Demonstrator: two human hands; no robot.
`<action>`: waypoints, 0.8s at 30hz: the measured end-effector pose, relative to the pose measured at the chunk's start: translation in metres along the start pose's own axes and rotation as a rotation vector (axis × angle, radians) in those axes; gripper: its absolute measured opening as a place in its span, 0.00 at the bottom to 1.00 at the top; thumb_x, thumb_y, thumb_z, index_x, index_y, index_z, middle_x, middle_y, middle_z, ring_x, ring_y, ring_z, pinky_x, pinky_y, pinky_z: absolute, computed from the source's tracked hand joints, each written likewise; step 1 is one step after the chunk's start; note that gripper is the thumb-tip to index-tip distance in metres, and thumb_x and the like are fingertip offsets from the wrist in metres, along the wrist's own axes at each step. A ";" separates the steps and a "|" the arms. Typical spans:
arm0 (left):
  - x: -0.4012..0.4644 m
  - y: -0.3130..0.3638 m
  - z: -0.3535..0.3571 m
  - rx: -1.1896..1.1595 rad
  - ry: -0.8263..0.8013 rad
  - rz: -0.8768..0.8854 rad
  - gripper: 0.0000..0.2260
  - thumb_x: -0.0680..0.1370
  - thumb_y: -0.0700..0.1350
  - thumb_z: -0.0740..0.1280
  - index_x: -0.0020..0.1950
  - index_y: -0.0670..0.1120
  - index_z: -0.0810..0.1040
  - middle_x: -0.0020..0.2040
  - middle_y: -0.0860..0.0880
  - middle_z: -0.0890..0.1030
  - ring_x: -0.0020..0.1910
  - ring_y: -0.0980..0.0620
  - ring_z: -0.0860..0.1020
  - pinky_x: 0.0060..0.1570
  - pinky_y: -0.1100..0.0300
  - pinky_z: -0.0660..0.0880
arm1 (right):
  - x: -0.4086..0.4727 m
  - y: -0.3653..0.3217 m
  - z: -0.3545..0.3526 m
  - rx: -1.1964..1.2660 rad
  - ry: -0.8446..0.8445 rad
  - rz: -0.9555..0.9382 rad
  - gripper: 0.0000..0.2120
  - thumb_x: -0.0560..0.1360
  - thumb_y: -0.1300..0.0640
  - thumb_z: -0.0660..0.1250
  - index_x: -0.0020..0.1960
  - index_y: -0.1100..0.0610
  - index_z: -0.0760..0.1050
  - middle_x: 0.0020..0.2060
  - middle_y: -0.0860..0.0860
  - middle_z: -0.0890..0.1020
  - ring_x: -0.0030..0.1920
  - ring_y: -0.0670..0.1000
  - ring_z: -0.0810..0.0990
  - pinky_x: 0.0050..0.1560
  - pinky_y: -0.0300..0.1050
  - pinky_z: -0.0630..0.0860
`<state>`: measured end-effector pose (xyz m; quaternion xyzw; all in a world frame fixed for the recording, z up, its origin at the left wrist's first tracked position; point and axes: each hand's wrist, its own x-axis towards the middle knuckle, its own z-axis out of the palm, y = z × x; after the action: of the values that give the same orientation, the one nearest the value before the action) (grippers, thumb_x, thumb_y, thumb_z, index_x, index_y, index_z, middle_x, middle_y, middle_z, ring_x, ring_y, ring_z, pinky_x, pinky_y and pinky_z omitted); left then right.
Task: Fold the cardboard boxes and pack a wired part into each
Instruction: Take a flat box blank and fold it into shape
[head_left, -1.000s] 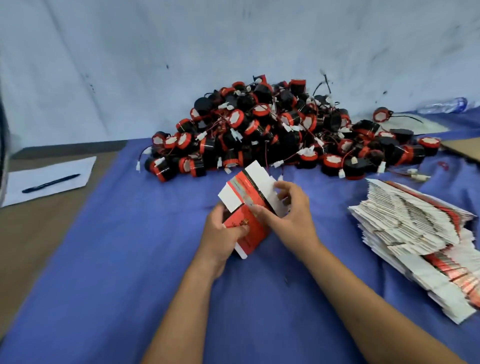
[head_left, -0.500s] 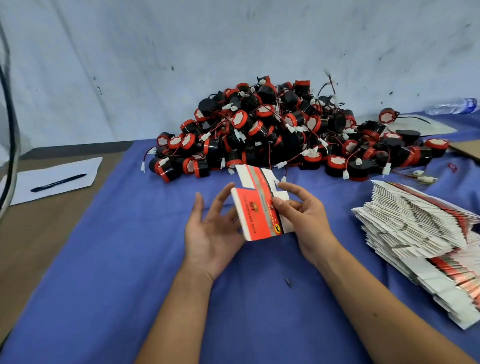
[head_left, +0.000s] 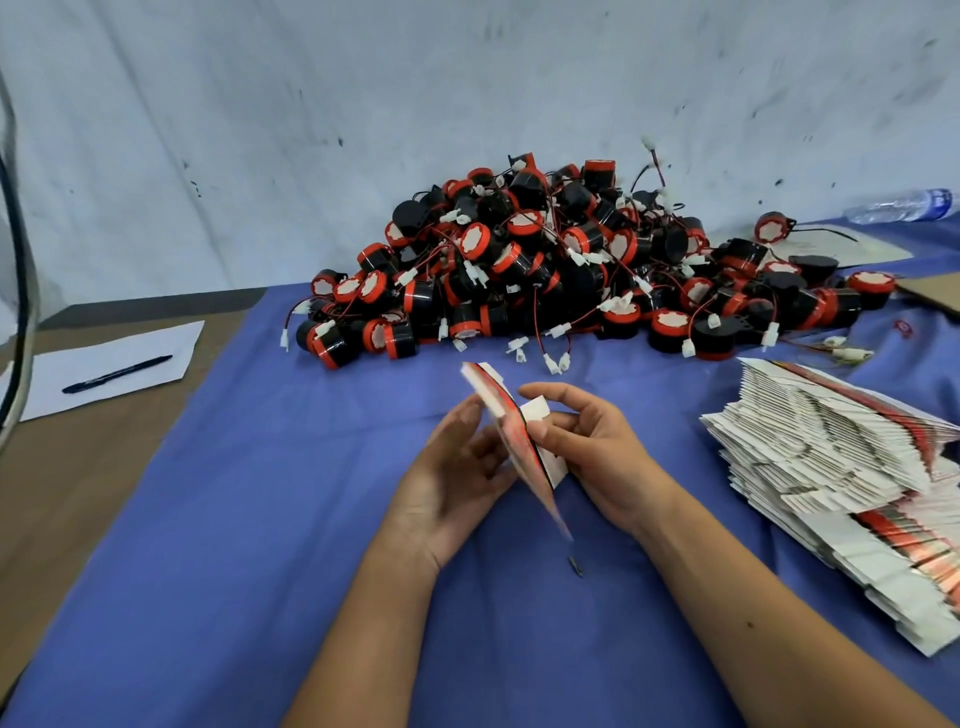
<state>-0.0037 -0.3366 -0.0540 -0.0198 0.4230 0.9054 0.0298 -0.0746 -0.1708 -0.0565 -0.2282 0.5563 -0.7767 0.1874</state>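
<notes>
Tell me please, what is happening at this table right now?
A person is working on one flat cardboard box, red and white, held edge-on between both hands above the blue cloth. The left hand supports it with straight fingers; the right hand pinches it. It is not yet a box, and no part is in it. The pile of wired parts lies behind, and the stack of flat boxes to the right.

cloth (head_left: 260, 519): matt blue fabric | box (head_left: 511, 436): printed card | parts (head_left: 571, 270): glossy plastic
</notes>
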 end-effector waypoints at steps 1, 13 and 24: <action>0.001 0.001 0.000 -0.037 0.005 0.005 0.33 0.59 0.50 0.86 0.61 0.42 0.83 0.55 0.35 0.82 0.53 0.39 0.82 0.59 0.42 0.80 | 0.000 -0.001 -0.001 0.035 -0.002 0.000 0.18 0.74 0.60 0.75 0.63 0.56 0.80 0.44 0.68 0.83 0.42 0.57 0.84 0.48 0.50 0.80; -0.002 -0.010 0.007 0.047 -0.184 0.024 0.22 0.64 0.47 0.86 0.55 0.43 0.86 0.52 0.40 0.86 0.56 0.43 0.84 0.59 0.47 0.81 | -0.006 -0.001 0.002 0.410 0.065 0.168 0.26 0.65 0.57 0.69 0.61 0.65 0.73 0.53 0.65 0.72 0.53 0.62 0.67 0.55 0.56 0.66; 0.009 -0.001 -0.001 -0.312 0.166 0.006 0.12 0.82 0.47 0.65 0.54 0.41 0.85 0.44 0.46 0.88 0.41 0.52 0.87 0.40 0.58 0.84 | -0.001 0.004 0.003 -0.082 -0.285 -0.002 0.50 0.68 0.65 0.76 0.82 0.43 0.56 0.80 0.47 0.64 0.81 0.49 0.58 0.75 0.68 0.63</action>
<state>-0.0126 -0.3367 -0.0561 -0.0977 0.2783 0.9554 -0.0115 -0.0715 -0.1739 -0.0599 -0.3444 0.5552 -0.7131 0.2541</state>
